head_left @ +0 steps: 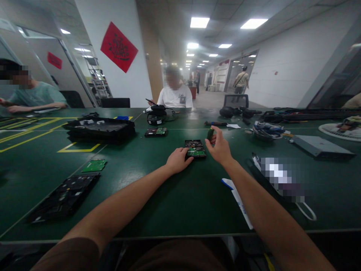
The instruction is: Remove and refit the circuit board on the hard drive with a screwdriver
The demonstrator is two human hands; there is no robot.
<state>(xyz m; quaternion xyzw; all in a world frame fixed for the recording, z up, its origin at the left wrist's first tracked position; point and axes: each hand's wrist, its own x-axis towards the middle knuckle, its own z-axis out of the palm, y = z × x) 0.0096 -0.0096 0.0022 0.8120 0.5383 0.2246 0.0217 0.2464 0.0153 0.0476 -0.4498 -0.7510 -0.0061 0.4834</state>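
Note:
A hard drive point(195, 148) with a green circuit board facing up lies on the green table point(158, 195) in front of me. My left hand point(177, 160) rests on its near left corner, fingers curled against the drive's edge. My right hand point(218, 147) hovers just right of the drive, closed round the dark green handle of a screwdriver point(210, 133) held upright.
A second hard drive point(156, 131) lies further back. Stacked black trays point(98, 129) stand at the left, a loose green board point(94, 165) and a black panel point(64, 197) near left. A grey flat case point(321, 146), cables point(265, 130) and a lanyard point(306, 210) sit right. People sit across the table.

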